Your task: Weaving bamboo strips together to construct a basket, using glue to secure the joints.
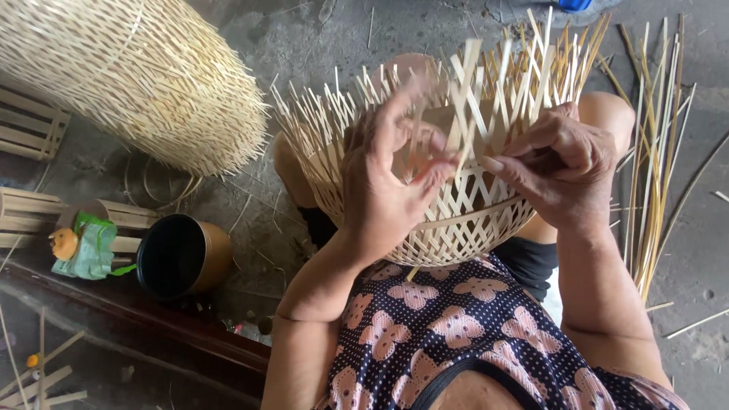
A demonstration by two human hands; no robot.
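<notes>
From my feed I look down on a rough grey concrete floor [304,45], stained and littered with stray slivers of bamboo. At the upper left a large finished woven basket [144,76] lies on its side, its loose ends pointing toward the middle. Slatted wooden pallets [26,125] sit at the left edge, with a dark round pot [182,254] beside them and a green-wrapped bundle [87,247] next to that. A dark wooden beam [152,323] runs across the lower left. On the right a sheaf of long bamboo strips [653,152] lies on the floor.

The half-made basket [456,220] rests on the person's lap, held up between both hands in the centre of my view. Its lower part is a tight open lattice of pale flat strips with a band around it; above that the strips stand free and fan outward, unwoven.

The left hand [391,182] sits against the near side of the basket, fingers curled and pinching one upright strip. The right hand [562,167] is at the rim to the right, fingertips closed on another strip.
</notes>
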